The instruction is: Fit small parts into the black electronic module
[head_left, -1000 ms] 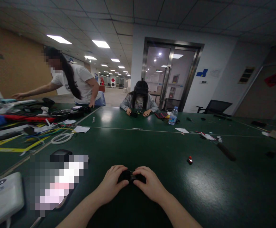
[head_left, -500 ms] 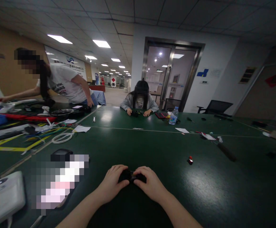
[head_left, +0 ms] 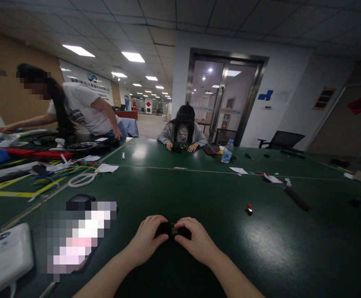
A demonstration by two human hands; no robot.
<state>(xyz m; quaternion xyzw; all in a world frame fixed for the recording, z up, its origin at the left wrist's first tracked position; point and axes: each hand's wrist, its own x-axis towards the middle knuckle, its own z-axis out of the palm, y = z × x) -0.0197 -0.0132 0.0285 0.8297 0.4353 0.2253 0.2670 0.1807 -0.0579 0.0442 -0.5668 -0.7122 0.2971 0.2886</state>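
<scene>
Well to the left of the black gadget (head_left: 171,231), and nearest of all, lies a white device (head_left: 6,258) with a cable; between the two is a blurred-out slab (head_left: 77,240) with a bright face. The gadget itself is on or just above the green table (head_left: 199,190); I cannot tell which. The left hand (head_left: 149,236) grips its left end and the right hand (head_left: 194,236) its right, fingers held close together and curled over the top, thumbs pinching from the near side. Beyond the gadget to the right sits a small red and silver piece (head_left: 249,210); farther off to its left, a white coil (head_left: 82,180). Well beyond the gadget to the right stands a water bottle (head_left: 227,152), and straight beyond sits a person (head_left: 183,128) in a grey top.
</scene>
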